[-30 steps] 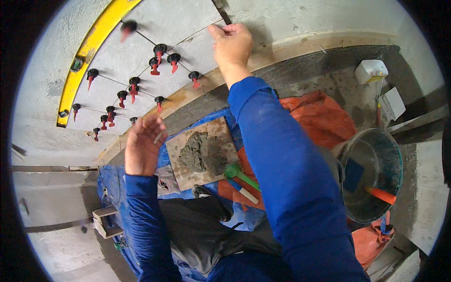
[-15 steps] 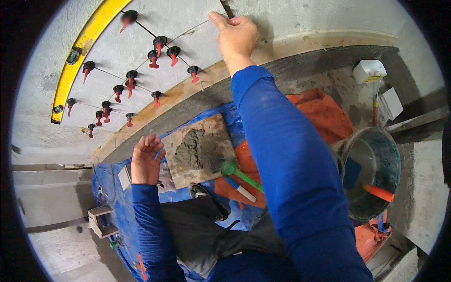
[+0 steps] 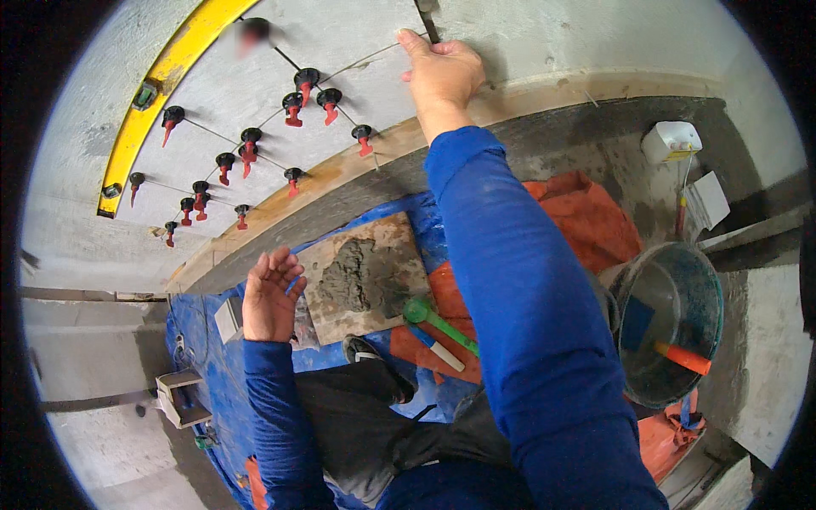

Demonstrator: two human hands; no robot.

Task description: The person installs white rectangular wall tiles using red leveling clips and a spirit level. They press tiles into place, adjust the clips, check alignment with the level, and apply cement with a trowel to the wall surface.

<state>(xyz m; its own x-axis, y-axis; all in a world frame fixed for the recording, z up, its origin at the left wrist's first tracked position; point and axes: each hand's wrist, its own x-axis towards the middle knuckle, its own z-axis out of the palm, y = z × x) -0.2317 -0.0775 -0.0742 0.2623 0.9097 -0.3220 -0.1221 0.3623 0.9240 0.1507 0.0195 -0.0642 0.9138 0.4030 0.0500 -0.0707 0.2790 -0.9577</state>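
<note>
High on the wall, my right hand (image 3: 446, 81) is closed at the right end of a joint between white-grey wall tiles (image 3: 374, 98), beside a dark gap at the tile edge. Its thumb points along the joint; whatever its fingers pinch, if anything, is hidden. Several black-and-red tile levelling caps (image 3: 328, 104) sit along the joints to the left. My left hand (image 3: 270, 293) hovers lower down, palm up, fingers apart and slightly curled, holding nothing. A yellow spirit level (image 3: 157, 81) lies along the tiles' far left edge.
A board (image 3: 319, 310) with grey mortar lies on blue sheeting (image 3: 225, 357), near a green-handled tool (image 3: 446, 325). To the right stands a dark bucket (image 3: 716, 331) holding an orange-handled tool (image 3: 684, 359). A wooden strip (image 3: 527, 96) borders the tiles' lower edge; a white container (image 3: 670, 142) stands beyond.
The view has shifted slightly, so the scene sits a little lower and to the right. My right hand keeps its place at the tile joint, and my left hand stays raised and open.
</note>
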